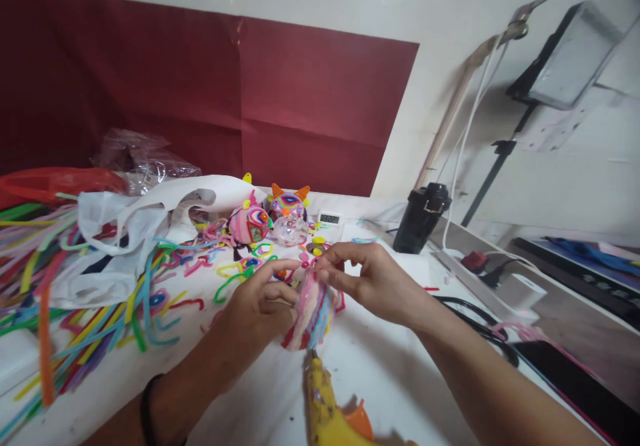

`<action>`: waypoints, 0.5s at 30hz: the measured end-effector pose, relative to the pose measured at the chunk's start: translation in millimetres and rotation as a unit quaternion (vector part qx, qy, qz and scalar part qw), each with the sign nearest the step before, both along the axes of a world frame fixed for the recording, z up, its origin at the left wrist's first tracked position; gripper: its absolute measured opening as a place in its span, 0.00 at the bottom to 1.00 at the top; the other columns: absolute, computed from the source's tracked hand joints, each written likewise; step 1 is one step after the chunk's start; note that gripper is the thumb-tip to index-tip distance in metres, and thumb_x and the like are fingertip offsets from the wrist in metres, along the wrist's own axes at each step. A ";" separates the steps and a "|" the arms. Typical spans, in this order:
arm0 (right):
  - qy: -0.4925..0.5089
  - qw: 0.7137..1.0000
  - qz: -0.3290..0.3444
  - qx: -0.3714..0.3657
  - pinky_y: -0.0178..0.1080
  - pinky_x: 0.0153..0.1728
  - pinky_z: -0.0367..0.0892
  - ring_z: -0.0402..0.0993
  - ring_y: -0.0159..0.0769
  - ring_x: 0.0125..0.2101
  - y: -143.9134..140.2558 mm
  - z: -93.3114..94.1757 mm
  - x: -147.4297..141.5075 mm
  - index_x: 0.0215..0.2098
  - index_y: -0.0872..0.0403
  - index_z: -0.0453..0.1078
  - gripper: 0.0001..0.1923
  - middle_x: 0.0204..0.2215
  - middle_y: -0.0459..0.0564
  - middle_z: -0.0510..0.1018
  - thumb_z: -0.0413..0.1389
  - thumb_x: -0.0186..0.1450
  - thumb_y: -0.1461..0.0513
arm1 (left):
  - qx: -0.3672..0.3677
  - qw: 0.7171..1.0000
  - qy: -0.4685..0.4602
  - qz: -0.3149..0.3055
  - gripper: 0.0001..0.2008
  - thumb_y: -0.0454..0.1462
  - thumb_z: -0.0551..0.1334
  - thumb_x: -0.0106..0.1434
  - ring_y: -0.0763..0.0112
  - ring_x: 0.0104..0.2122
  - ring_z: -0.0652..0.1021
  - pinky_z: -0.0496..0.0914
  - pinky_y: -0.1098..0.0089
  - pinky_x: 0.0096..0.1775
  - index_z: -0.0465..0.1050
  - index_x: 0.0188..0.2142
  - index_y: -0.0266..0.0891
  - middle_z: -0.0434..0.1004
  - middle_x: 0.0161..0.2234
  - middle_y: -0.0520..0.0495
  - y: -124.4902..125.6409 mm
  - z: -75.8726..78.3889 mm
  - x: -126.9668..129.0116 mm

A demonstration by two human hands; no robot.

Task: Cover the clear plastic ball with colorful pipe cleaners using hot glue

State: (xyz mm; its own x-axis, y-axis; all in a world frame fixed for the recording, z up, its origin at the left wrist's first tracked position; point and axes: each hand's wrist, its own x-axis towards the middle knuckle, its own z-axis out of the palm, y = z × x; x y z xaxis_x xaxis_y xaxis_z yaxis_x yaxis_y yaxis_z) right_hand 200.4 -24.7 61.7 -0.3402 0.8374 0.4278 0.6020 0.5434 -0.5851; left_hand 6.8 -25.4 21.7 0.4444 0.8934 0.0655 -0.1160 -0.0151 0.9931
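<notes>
A round craft ball [311, 316], covered in striped fuzzy pipe cleaners of pink, red, blue and yellow, is held low over the white table. My left hand [265, 306] is closed around its left side. At the ball's top, the thumb and forefinger of my right hand [367, 279] pinch a pink pipe cleaner [310, 274]; its exact shape is blurred. Just below the ball lies a yellow hot glue gun [325, 399] with an orange trigger, its nozzle pointing toward the ball.
Two decorated balls [249, 225] [289, 206] stand behind my hands near a small digital timer [329, 219]. Loose pipe cleaners [95, 319] and a white plastic bag [115, 259] cover the left. On the right are a black bottle [421, 218], a power strip [475, 283] and a phone [575, 386].
</notes>
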 end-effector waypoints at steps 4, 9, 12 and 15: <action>-0.025 0.995 0.078 0.053 0.40 0.41 0.67 0.73 0.36 0.37 6.2 1.2 7.3 0.38 0.56 0.75 0.07 0.35 0.51 0.78 0.55 0.64 0.67 | 0.021 0.999 0.038 -0.025 0.26 0.32 0.63 0.49 0.73 0.20 0.71 0.61 0.71 0.25 0.61 0.49 0.41 0.71 0.24 0.56 -0.3 4.1 -1.7; -0.058 0.980 0.188 0.023 0.41 0.45 0.66 0.72 0.35 0.41 9.3 3.4 11.1 0.43 0.55 0.75 0.10 0.39 0.53 0.78 0.53 0.67 0.68 | 0.045 0.996 0.056 -0.044 0.26 0.29 0.60 0.50 0.75 0.23 0.70 0.62 0.72 0.27 0.61 0.49 0.42 0.72 0.26 0.55 1.7 4.7 -1.8; -0.064 0.977 0.202 -0.002 0.41 0.46 0.65 0.72 0.35 0.41 9.6 5.3 14.2 0.44 0.56 0.75 0.10 0.40 0.53 0.78 0.53 0.66 0.68 | 0.054 0.995 0.060 -0.061 0.25 0.28 0.59 0.51 0.75 0.24 0.71 0.63 0.73 0.28 0.60 0.49 0.42 0.71 0.26 0.56 2.3 2.9 -2.2; -0.066 0.974 0.212 -0.045 0.40 0.44 0.66 0.72 0.35 0.39 9.2 5.8 15.7 0.42 0.58 0.75 0.10 0.38 0.53 0.78 0.53 0.65 0.69 | 0.048 0.994 0.072 -0.066 0.26 0.28 0.59 0.51 0.76 0.24 0.69 0.62 0.73 0.26 0.60 0.50 0.42 0.71 0.26 0.56 0.9 1.3 -3.5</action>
